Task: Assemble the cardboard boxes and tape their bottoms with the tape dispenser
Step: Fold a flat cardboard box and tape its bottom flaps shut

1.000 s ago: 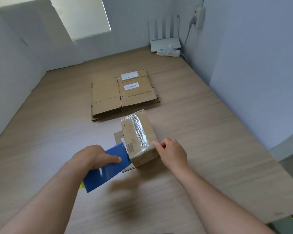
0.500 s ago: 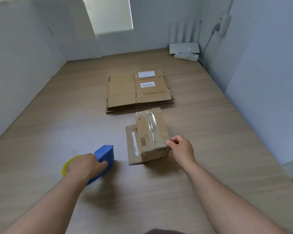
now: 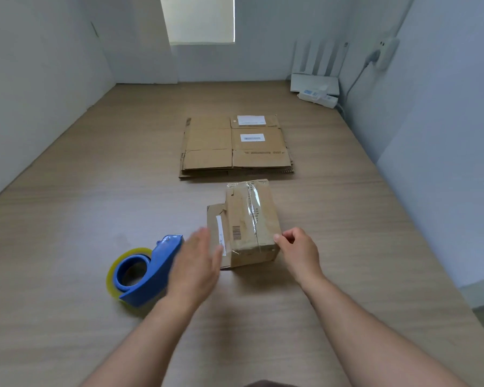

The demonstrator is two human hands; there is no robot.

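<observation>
A small cardboard box (image 3: 249,222) sits on the wooden bench (image 3: 67,219), its taped side facing up, with one flap lying flat on its left. The right hand (image 3: 298,251) grips the box's near right corner, fingers closed on it. The left hand (image 3: 196,263) is blurred, fingers spread and holding nothing, between the box and the blue tape dispenser (image 3: 144,270), which lies on the bench to the left. Flattened boxes (image 3: 235,146) are stacked farther back.
</observation>
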